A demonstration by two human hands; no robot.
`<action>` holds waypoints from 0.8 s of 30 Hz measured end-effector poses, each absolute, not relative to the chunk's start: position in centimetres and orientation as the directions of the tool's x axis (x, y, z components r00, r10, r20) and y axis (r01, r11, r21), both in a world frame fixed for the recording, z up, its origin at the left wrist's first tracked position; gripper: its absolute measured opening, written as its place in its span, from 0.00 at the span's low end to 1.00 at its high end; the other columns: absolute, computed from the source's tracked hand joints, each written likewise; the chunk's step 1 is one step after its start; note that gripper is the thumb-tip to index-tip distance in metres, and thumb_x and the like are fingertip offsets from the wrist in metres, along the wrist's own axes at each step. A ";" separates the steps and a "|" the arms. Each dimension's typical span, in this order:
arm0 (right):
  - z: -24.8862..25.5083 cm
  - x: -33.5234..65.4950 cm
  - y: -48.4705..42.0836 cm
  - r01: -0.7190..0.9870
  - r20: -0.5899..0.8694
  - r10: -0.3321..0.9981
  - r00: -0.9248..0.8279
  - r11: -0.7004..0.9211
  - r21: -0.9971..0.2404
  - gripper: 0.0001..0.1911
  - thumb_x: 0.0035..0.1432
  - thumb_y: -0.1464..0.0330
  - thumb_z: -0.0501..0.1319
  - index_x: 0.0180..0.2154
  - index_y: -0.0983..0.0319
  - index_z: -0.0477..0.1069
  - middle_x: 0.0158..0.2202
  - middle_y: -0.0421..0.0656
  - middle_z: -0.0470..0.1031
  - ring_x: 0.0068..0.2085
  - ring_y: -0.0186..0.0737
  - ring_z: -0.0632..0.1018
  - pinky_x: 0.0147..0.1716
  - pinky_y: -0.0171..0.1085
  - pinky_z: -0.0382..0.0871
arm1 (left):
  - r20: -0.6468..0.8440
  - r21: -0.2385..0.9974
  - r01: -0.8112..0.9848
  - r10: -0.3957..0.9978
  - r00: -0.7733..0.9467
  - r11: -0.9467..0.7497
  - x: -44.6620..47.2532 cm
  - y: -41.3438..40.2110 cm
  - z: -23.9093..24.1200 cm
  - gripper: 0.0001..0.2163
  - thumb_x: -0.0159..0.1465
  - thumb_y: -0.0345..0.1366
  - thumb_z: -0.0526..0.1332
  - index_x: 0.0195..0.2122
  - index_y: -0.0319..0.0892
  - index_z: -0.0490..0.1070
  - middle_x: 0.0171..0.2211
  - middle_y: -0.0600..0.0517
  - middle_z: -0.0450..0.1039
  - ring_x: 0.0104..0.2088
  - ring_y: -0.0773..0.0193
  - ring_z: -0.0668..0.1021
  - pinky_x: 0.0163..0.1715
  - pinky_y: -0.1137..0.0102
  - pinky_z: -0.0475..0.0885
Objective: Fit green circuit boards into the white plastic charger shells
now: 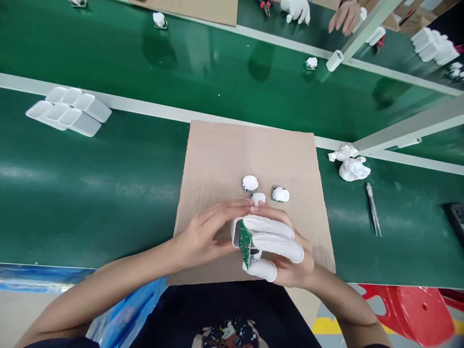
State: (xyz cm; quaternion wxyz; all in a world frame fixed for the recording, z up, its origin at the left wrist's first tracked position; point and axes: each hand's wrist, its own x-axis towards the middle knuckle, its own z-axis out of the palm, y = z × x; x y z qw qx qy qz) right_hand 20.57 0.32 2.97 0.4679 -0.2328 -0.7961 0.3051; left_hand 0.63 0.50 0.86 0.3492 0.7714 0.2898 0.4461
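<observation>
Nearest the lens, a dark shirt [232, 302] with a multicoloured print across its front, partly cut off and too small to read. Across most of the view, a smooth, glossy green bench [90, 193], bordered by a white strip along its far side. Flat on it, a tan cardboard sheet [250, 150], matte, roughly rectangular, flecked with dark specks. Low at the right, a red moulded seat [422, 309] with rounded edges.

Over the near part of the cardboard, a left hand [206, 237], half curled, fingers reaching across and thumb underneath, closed around a white casing [233, 232]. Facing it, a right hand [302, 263], bent inward, three digits in matte white finger covers [278, 246], gripping a green circuit board [245, 244] on edge at the casing's open mouth. How far inside, cannot tell.

At the left of the bench, hollow white shells [83, 123], bunched together, rounded-square mouths toward the camera. At the right, a crumpled white bundle [354, 170], cloth or paper unclear, and near it slim metal tweezers [373, 208]. Just beyond the fingertips, three small boards [250, 183], each topped with a rounded white lump, the closest partly hidden by fingers.
</observation>
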 end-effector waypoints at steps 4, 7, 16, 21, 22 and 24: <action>3.0 20.4 0.3 0.111 0.626 0.639 -0.447 0.734 -0.670 0.16 0.63 0.68 0.62 0.52 0.63 0.70 0.47 0.52 0.77 0.59 0.49 0.72 0.57 0.52 0.72 | 0.484 0.801 0.129 0.759 0.435 -0.584 0.7 0.4 0.9 0.20 0.65 0.34 0.65 0.56 0.36 0.65 0.54 0.38 0.74 0.57 0.57 0.76 0.57 0.66 0.74; 2.8 20.3 0.3 0.122 0.623 0.644 -0.444 0.732 -0.670 0.17 0.61 0.69 0.64 0.52 0.63 0.70 0.47 0.53 0.77 0.59 0.50 0.72 0.56 0.53 0.73 | 0.464 0.811 0.141 0.771 0.436 -0.568 0.7 0.3 1.0 0.19 0.65 0.34 0.64 0.57 0.37 0.65 0.53 0.37 0.74 0.56 0.55 0.77 0.55 0.64 0.76; 2.3 19.7 0.5 0.177 0.629 0.674 -0.387 0.724 -0.667 0.25 0.55 0.74 0.68 0.54 0.60 0.69 0.45 0.50 0.79 0.56 0.54 0.74 0.53 0.57 0.74 | 0.455 0.824 0.153 0.798 0.395 -0.546 0.9 0.3 0.7 0.22 0.63 0.33 0.66 0.57 0.40 0.64 0.51 0.38 0.76 0.51 0.53 0.80 0.49 0.62 0.79; 2.2 19.5 0.4 0.183 0.638 0.678 -0.365 0.725 -0.664 0.23 0.56 0.73 0.66 0.54 0.61 0.68 0.46 0.52 0.78 0.56 0.54 0.75 0.52 0.57 0.74 | 0.446 0.823 0.187 0.815 0.371 -0.536 1.0 0.1 0.3 0.23 0.61 0.31 0.68 0.56 0.39 0.65 0.50 0.38 0.77 0.49 0.53 0.81 0.50 0.61 0.78; 2.1 19.4 0.4 0.182 0.640 0.677 -0.363 0.725 -0.664 0.23 0.56 0.73 0.66 0.54 0.62 0.68 0.46 0.53 0.78 0.56 0.53 0.75 0.52 0.56 0.74 | 0.446 0.822 0.191 0.816 0.368 -0.536 0.9 0.0 0.2 0.23 0.61 0.31 0.68 0.56 0.39 0.65 0.50 0.38 0.77 0.49 0.54 0.81 0.51 0.61 0.78; 1.8 19.3 0.4 0.186 0.640 0.677 -0.364 0.726 -0.662 0.24 0.56 0.74 0.66 0.54 0.62 0.67 0.47 0.53 0.78 0.56 0.53 0.75 0.52 0.55 0.74 | 0.439 0.827 0.194 0.821 0.366 -0.528 0.9 -0.1 0.1 0.24 0.60 0.30 0.68 0.56 0.39 0.65 0.50 0.38 0.76 0.49 0.54 0.80 0.51 0.62 0.78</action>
